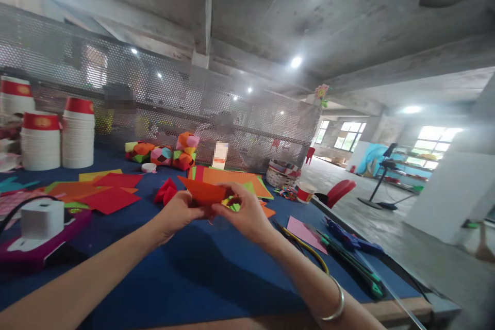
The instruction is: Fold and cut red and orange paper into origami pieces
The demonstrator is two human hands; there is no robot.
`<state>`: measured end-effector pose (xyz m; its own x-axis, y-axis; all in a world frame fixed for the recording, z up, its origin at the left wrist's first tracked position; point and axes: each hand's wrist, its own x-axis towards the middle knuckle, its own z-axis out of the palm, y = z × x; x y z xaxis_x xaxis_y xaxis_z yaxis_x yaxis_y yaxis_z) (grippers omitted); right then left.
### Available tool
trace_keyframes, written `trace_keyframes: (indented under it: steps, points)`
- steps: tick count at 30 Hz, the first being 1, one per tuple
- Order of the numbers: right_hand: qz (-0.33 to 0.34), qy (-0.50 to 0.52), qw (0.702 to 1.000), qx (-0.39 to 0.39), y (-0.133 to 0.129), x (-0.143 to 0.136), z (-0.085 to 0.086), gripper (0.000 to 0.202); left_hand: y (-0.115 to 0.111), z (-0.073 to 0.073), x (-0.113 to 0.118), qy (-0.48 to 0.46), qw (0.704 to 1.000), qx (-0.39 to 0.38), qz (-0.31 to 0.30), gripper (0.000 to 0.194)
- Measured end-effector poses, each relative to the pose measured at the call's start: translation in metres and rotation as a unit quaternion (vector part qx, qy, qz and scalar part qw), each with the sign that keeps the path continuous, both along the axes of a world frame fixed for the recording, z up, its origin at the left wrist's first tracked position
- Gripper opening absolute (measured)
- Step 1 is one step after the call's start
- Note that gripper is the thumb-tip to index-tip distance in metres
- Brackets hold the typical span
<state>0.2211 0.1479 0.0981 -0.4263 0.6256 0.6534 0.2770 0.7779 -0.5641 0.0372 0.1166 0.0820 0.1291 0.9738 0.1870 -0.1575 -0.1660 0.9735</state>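
Note:
Between my two hands, above the middle of the blue table, is a piece of orange paper [203, 192], apparently folded. My left hand [181, 214] pinches its left and lower edge. On the other side, my right hand [242, 211] grips its right end with thumb and fingers. Just behind my left hand stands a red folded paper piece [166, 192]. Small yellow-green bits [232, 202] show by my right fingers, partly hidden. A stack of orange and green paper sheets [247, 181] lies beyond my hands.
Red and orange sheets [112, 199] lie at left near a purple power strip [73, 224]. Paper cup stacks [40, 147] and colourful paper balls [160, 154] stand behind. At right are scissors [320, 260], a green-handled tool [351, 263], a blue glue gun [350, 237] and a basket [283, 172].

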Motion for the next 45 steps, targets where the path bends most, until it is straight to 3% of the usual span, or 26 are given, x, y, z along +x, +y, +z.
trace_keyframes:
  steps: [2,6,9,13,17,24,28,31,33,35,40,45]
  points:
    - [0.029,0.031,0.999,0.029,0.005,-0.006,-0.004,0.020,0.001,0.001,-0.001,-0.020,1.000,-0.003,0.018,0.039]
    - [0.029,0.054,0.992,0.109,0.004,-0.003,-0.009,0.028,0.004,0.003,-0.009,-0.074,0.995,-0.037,0.053,0.042]
    - [0.005,0.057,0.989,0.136,0.002,0.002,-0.012,0.029,0.003,0.008,-0.013,-0.085,0.991,-0.101,0.025,0.032]
    - [-0.002,0.042,0.990,0.136,0.005,0.007,-0.016,0.026,-0.005,0.015,-0.010,-0.061,0.984,-0.162,-0.052,0.037]
    - [-0.011,0.029,0.990,0.137,0.010,0.010,-0.019,0.028,-0.011,0.018,-0.005,-0.023,0.988,-0.129,-0.079,0.028]
    - [-0.019,0.023,0.992,0.122,0.015,0.012,-0.024,0.028,-0.010,0.016,-0.008,0.011,0.988,-0.128,-0.080,0.027]
    - [-0.026,0.025,0.992,0.121,0.015,0.013,-0.023,0.022,-0.008,0.018,-0.009,-0.017,0.988,-0.148,-0.033,0.039]
    - [-0.041,0.034,0.994,0.092,0.014,0.012,-0.022,0.016,-0.006,0.022,-0.009,-0.049,0.989,-0.138,0.008,0.041]
    - [-0.048,0.055,0.997,0.036,0.013,0.011,-0.022,0.011,-0.006,0.024,-0.009,-0.069,0.990,-0.120,0.027,0.038]
    - [-0.047,0.076,0.996,-0.030,0.013,0.008,-0.023,0.009,-0.005,0.025,-0.010,-0.085,0.992,-0.081,0.039,0.049]
    - [-0.030,0.089,0.989,-0.112,0.009,0.001,-0.027,0.027,-0.003,0.021,-0.011,-0.092,0.990,0.028,0.107,0.051]
    - [0.013,0.115,0.975,-0.188,-0.001,-0.003,-0.023,0.031,-0.004,0.018,-0.006,-0.081,0.993,0.011,0.081,0.052]
